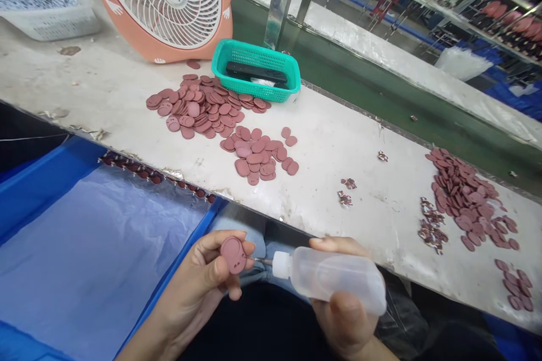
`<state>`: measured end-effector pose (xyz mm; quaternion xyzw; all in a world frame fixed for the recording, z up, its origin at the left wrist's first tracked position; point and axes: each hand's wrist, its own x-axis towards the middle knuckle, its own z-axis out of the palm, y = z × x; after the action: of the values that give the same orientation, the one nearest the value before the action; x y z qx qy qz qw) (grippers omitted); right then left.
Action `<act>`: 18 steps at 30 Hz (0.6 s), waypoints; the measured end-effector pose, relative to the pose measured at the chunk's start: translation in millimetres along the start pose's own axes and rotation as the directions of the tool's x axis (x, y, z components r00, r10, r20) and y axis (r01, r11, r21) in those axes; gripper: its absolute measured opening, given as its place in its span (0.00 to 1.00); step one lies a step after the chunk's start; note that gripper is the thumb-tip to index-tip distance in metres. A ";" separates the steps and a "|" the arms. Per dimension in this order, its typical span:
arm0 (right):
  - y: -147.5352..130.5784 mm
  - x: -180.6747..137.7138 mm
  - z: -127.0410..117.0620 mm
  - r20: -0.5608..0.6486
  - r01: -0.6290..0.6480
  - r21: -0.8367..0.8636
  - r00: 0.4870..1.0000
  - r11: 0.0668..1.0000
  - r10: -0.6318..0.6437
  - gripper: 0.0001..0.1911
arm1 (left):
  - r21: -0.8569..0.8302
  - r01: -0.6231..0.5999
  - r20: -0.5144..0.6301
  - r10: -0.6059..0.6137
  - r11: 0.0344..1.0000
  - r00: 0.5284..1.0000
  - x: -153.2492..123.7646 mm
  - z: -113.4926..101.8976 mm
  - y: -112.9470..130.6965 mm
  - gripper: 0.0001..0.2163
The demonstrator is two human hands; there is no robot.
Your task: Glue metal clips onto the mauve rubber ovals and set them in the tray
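My left hand [203,282] pinches a small dusty-pink oval rubber piece [233,254] between thumb and fingers, just below the table's front edge. My right hand [342,310] is wrapped round a translucent plastic squeeze bottle [334,279]. Its thin metal nozzle [263,261] points left and touches the edge of the pink piece. Both hands are over my lap.
Piles of the same pink pieces [203,107] [260,155] [466,197] lie on the white worktable [339,141]. A teal basket [256,70] and an orange fan [169,0] stand behind. A blue bin lined with plastic [84,248] sits at my left; a green conveyor [381,96] runs beyond.
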<state>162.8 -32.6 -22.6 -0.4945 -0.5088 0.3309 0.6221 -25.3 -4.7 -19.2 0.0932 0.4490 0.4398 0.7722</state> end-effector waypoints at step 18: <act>14.2 17.4 10.7 0.136 -0.324 0.427 0.946 0.844 0.295 0.26 | 0.012 -0.097 -0.150 0.098 0.995 0.984 7.5 -0.4 -5.1 0.22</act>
<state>158.4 -9.5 -30.8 -0.4040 -0.3533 0.5499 0.6399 -21.0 -2.1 -26.8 0.0834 0.5020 0.4818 0.7134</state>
